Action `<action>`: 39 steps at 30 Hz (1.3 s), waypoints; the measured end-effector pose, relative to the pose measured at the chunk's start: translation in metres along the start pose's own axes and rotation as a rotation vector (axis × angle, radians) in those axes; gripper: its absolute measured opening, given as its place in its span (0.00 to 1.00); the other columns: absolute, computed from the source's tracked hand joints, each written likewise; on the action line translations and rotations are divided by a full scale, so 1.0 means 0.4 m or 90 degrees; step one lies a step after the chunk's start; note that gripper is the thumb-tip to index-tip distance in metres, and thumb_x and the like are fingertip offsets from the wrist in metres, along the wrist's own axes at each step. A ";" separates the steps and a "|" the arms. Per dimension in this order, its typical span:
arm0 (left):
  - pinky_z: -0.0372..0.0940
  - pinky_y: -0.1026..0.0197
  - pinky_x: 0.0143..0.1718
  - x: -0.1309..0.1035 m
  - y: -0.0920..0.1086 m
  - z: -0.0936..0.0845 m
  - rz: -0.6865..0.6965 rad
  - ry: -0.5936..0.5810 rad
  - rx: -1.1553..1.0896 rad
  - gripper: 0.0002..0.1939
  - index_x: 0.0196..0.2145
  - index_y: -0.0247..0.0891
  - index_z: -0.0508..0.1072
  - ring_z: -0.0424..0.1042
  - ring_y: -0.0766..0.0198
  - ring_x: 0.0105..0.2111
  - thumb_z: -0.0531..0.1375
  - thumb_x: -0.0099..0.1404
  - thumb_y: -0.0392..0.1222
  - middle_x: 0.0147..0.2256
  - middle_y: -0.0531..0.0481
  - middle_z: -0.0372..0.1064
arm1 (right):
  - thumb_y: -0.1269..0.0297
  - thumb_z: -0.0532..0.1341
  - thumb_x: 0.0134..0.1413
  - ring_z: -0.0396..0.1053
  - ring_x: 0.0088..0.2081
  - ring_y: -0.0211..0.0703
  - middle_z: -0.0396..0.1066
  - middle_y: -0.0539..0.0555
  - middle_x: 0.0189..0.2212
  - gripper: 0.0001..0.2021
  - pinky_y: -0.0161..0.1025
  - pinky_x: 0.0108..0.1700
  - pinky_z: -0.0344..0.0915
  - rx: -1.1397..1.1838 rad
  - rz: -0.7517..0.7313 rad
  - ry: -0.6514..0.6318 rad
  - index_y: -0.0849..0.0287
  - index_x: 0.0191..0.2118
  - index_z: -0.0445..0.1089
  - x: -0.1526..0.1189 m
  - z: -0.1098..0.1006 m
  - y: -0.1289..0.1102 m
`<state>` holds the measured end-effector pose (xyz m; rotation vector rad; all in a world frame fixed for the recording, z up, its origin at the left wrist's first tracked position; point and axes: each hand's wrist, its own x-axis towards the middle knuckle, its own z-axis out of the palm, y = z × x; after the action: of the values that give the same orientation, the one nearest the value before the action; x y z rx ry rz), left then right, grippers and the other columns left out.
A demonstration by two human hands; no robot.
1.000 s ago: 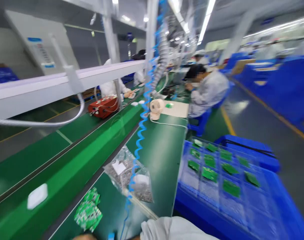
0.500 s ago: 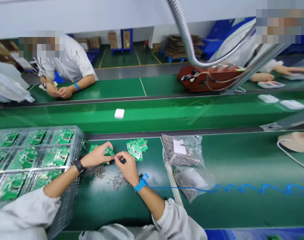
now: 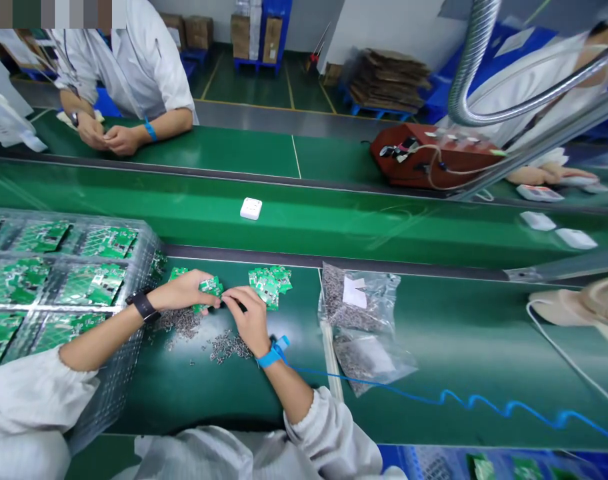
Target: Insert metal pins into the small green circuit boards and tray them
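Note:
My left hand (image 3: 188,291) holds a small green circuit board (image 3: 211,287) between thumb and fingers. Close against the board's right edge, my right hand (image 3: 248,317) is closed in a pinch; whatever its fingertips hold is too small to make out. Below the hands lie two heaps of tiny metal parts, a darker heap (image 3: 181,323) on the left and a silvery one (image 3: 228,347) under my right hand. More loose green boards (image 3: 268,287) are piled just behind my right hand.
Clear trays of green boards (image 3: 89,287) stand at the left. Bags of small parts (image 3: 354,300) lie right of my hands. A blue coiled cord (image 3: 477,402) runs from my right wrist. Beyond, a belt carries a white case (image 3: 251,209); people sit across it.
The view has shifted, and the scene appears tilted differently. The white case has moved slightly right in view. Both hands remain together at the board, which shows more of its face.

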<state>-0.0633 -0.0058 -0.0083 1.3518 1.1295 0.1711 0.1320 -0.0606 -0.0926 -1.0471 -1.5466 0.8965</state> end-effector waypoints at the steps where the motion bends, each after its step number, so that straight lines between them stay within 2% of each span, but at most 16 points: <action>1: 0.71 0.59 0.36 -0.001 0.002 0.001 0.002 0.001 -0.007 0.11 0.35 0.37 0.76 0.78 0.61 0.31 0.68 0.60 0.46 0.37 0.48 0.80 | 0.63 0.62 0.69 0.75 0.44 0.47 0.78 0.55 0.40 0.07 0.43 0.49 0.70 -0.007 -0.002 -0.008 0.52 0.41 0.79 -0.001 0.000 0.001; 4: 0.72 0.58 0.35 -0.003 0.004 0.004 -0.005 0.014 -0.042 0.12 0.36 0.38 0.75 0.78 0.59 0.33 0.68 0.61 0.49 0.36 0.48 0.80 | 0.62 0.61 0.70 0.75 0.44 0.48 0.79 0.55 0.41 0.08 0.44 0.49 0.71 -0.024 0.004 -0.009 0.52 0.42 0.79 -0.002 -0.003 0.001; 9: 0.69 0.59 0.30 -0.001 0.001 0.002 -0.036 0.014 -0.052 0.14 0.37 0.39 0.73 0.76 0.60 0.27 0.66 0.62 0.52 0.36 0.47 0.80 | 0.61 0.61 0.70 0.75 0.43 0.48 0.78 0.55 0.40 0.08 0.44 0.48 0.70 -0.034 0.008 -0.011 0.52 0.42 0.79 -0.002 -0.005 -0.004; 14: 0.70 0.58 0.38 0.004 0.003 0.002 0.017 0.057 0.008 0.12 0.39 0.39 0.71 0.79 0.61 0.31 0.62 0.66 0.51 0.39 0.50 0.78 | 0.67 0.63 0.64 0.72 0.37 0.45 0.77 0.52 0.33 0.06 0.41 0.41 0.68 -0.043 0.033 0.001 0.53 0.35 0.77 -0.001 0.001 -0.003; 17: 0.70 0.58 0.40 0.007 -0.001 0.006 0.041 0.042 0.002 0.11 0.40 0.40 0.70 0.80 0.58 0.35 0.62 0.66 0.49 0.37 0.51 0.77 | 0.69 0.64 0.60 0.70 0.34 0.43 0.75 0.50 0.30 0.06 0.39 0.38 0.66 -0.029 0.047 0.028 0.54 0.32 0.77 0.002 0.002 -0.007; 20: 0.70 0.57 0.41 0.003 0.001 0.010 0.030 0.011 -0.011 0.10 0.38 0.40 0.68 0.80 0.56 0.38 0.63 0.65 0.46 0.35 0.49 0.79 | 0.67 0.64 0.61 0.70 0.33 0.43 0.75 0.51 0.30 0.05 0.40 0.37 0.67 0.003 0.049 0.058 0.55 0.33 0.77 0.004 -0.001 -0.015; 24: 0.69 0.56 0.42 -0.007 0.017 0.011 0.037 -0.029 -0.036 0.10 0.37 0.40 0.66 0.79 0.56 0.41 0.63 0.65 0.46 0.38 0.47 0.81 | 0.63 0.64 0.62 0.71 0.35 0.44 0.76 0.53 0.32 0.06 0.42 0.39 0.69 0.011 0.026 0.061 0.55 0.34 0.76 0.001 -0.004 -0.021; 29: 0.67 0.56 0.46 -0.013 0.028 0.011 0.070 -0.019 -0.016 0.10 0.39 0.40 0.67 0.77 0.57 0.43 0.63 0.67 0.48 0.39 0.48 0.79 | 0.65 0.64 0.62 0.72 0.36 0.44 0.74 0.53 0.32 0.05 0.41 0.38 0.68 -0.034 -0.014 0.073 0.55 0.33 0.74 -0.006 -0.003 -0.013; 34: 0.66 0.57 0.44 -0.007 0.015 0.012 0.062 -0.017 0.038 0.11 0.39 0.41 0.67 0.76 0.58 0.41 0.61 0.69 0.50 0.38 0.50 0.77 | 0.67 0.63 0.63 0.69 0.35 0.43 0.71 0.51 0.30 0.07 0.41 0.39 0.66 -0.089 -0.070 0.049 0.55 0.31 0.70 -0.008 0.003 0.001; 39: 0.67 0.56 0.43 0.000 0.003 0.013 0.078 -0.008 -0.013 0.13 0.39 0.41 0.66 0.76 0.60 0.37 0.61 0.69 0.51 0.34 0.52 0.76 | 0.67 0.63 0.64 0.69 0.35 0.43 0.71 0.51 0.30 0.08 0.40 0.39 0.65 -0.107 -0.107 0.039 0.55 0.32 0.70 -0.006 0.003 0.006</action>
<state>-0.0590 -0.0089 -0.0082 1.4026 1.0320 0.2634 0.1314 -0.0619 -0.0960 -1.0348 -1.6538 0.6220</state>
